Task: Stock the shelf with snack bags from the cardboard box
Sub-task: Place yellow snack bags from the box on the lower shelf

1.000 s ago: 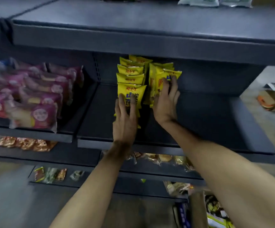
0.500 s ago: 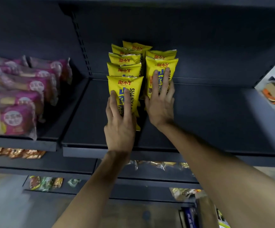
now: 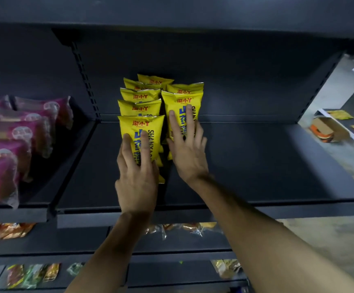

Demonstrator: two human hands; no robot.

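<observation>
Two rows of yellow snack bags stand upright on the dark shelf (image 3: 256,161), near its left side. My left hand (image 3: 137,172) lies flat against the front bag of the left row (image 3: 144,125), fingers spread. The fingers of my right hand (image 3: 187,149) are likewise spread flat on the front bag of the right row (image 3: 178,101). Neither hand grips a bag. The left row has several bags; the right row shows two. A cardboard box (image 3: 324,129) sits far off to the right, beyond the shelf's end.
Pink snack bags (image 3: 13,132) fill the neighbouring shelf section on the left, past a divider. Lower shelves hold orange packets (image 3: 4,230) and clear-wrapped snacks (image 3: 184,228). The upper shelf's underside (image 3: 172,9) hangs close above. The right part of the shelf is bare.
The view has come closer and lower. Both hands stay pressed on the front bags, and the rows stand straighter and further back on the shelf.
</observation>
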